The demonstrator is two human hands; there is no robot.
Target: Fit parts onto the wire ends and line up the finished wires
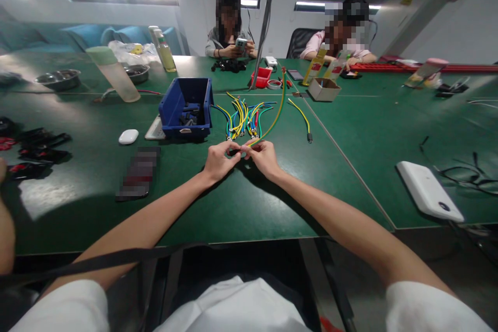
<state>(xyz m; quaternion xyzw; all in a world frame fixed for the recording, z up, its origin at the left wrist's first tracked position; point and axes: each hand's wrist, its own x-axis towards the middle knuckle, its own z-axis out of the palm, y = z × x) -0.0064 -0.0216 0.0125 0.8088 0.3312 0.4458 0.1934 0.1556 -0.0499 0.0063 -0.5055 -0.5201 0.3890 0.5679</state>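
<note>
While both hands meet fingertip to fingertip just this side of the pile [241, 116], the wire [280, 110] leads away from the grip to the far right, then bends round to point straight away from the body. Right hand [264, 158] is nearer its run, thumb and finger pinching it close to the near end. Left hand [221, 161] curls in from the other side, tips touching the right's; can't tell whether it grips anything, since that spot is small and dark. Near end of the wire is hidden between the fingers. Long axis is one smooth arc, no kink visible; can't tell if the far end is off the table [241, 207]. Wire looks thin, springy, green-yellow, with a reddish tip at the far end.
</note>
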